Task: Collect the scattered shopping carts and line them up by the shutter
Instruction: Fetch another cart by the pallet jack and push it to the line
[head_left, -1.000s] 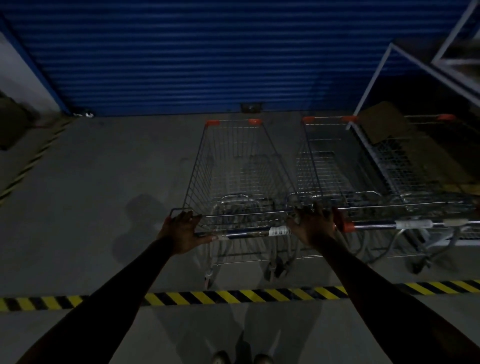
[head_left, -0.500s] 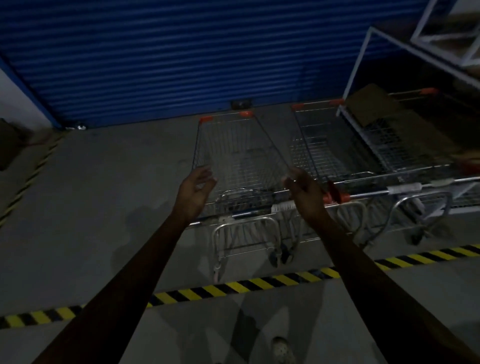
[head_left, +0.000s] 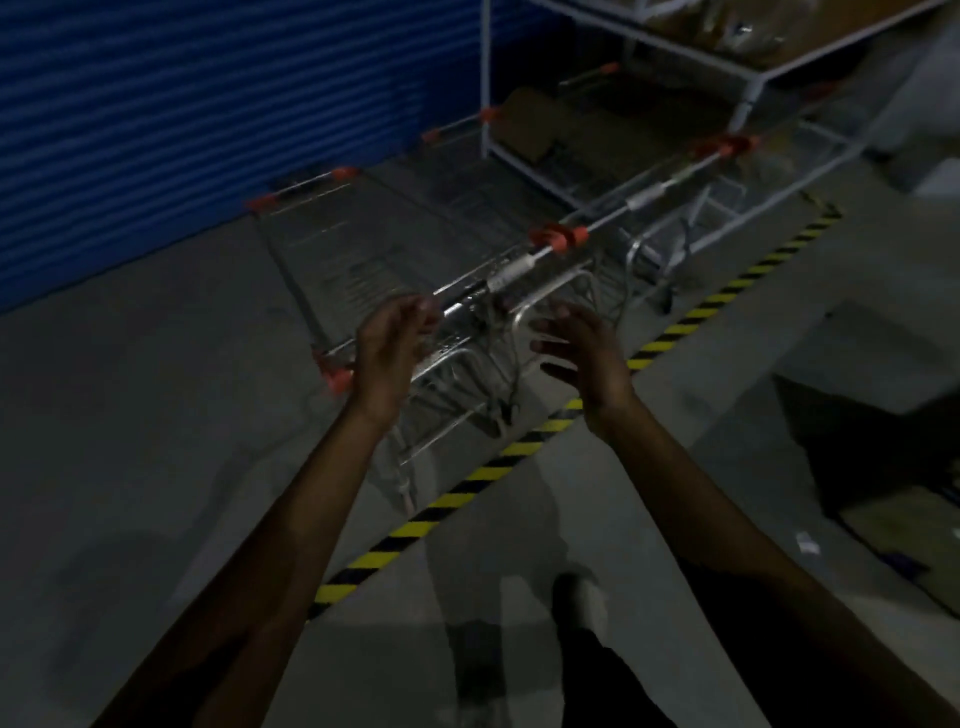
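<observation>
— Just short of the nearest cart handle: left hand (head_left: 389, 358) and right hand (head_left: 582, 364) raised side by side with a gap between, fingers loosely curled, gripping nothing.

— Touching the bar?

— Hard to tell for the left fingertips, blurred right against the silver handle bar (head_left: 501, 278). Right hand clearly off it.

— And the carts?

— Nearest silver wire shopping cart with orange corner caps (head_left: 363, 249) just beyond the hands, nose near the foot of the blue ribbed roller shutter (head_left: 156, 130). Second wire cart (head_left: 644, 196) parked right beside it, handles end to end in one line.

— Underfoot?

— Grey concrete floor (head_left: 130, 415), with a yellow-and-black striped tape line (head_left: 519, 454) running just behind the rear wheels.

— Further right?

— White metal-frame rack (head_left: 753, 88) standing over the far end of the row, brown cardboard (head_left: 535, 122) lying beneath it.
</observation>
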